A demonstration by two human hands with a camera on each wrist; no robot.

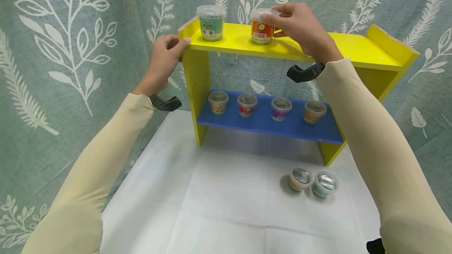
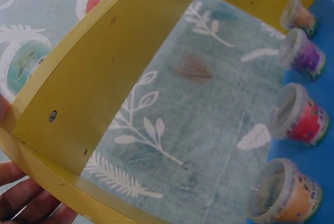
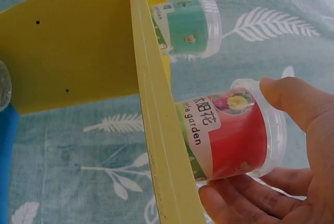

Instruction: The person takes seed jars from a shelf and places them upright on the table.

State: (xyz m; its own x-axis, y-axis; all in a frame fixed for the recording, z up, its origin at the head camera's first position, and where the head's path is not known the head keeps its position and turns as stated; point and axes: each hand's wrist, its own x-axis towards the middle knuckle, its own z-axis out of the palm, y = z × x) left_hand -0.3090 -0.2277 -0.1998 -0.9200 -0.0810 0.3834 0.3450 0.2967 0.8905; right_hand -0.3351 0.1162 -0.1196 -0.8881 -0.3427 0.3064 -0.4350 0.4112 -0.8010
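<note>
Leftmost, the left hand [image 1: 163, 62] curls its grip round the left end of the yellow wooden top shelf [image 1: 353, 48], thumb on the upper face and fingers behind the end wall. Just to its right on that shelf stands a clear-lidded plastic cup with a teal label [image 1: 211, 22], upright and apart from any hand. Next along, the right hand [image 1: 300, 26] has its grip closed on a clear-lidded plastic cup with a red label [image 1: 261, 29]; thumb and fingers hold it near the lid, and its base sits on the shelf top close to the front edge. Below, the blue lower shelf [image 1: 293, 126] carries four small lidded cups [image 1: 247, 104] in a row. Further right, on the white desk [image 1: 212, 199] in front of the shelf unit, two small lidded cups [image 1: 312, 181] lie touching each other.
</note>
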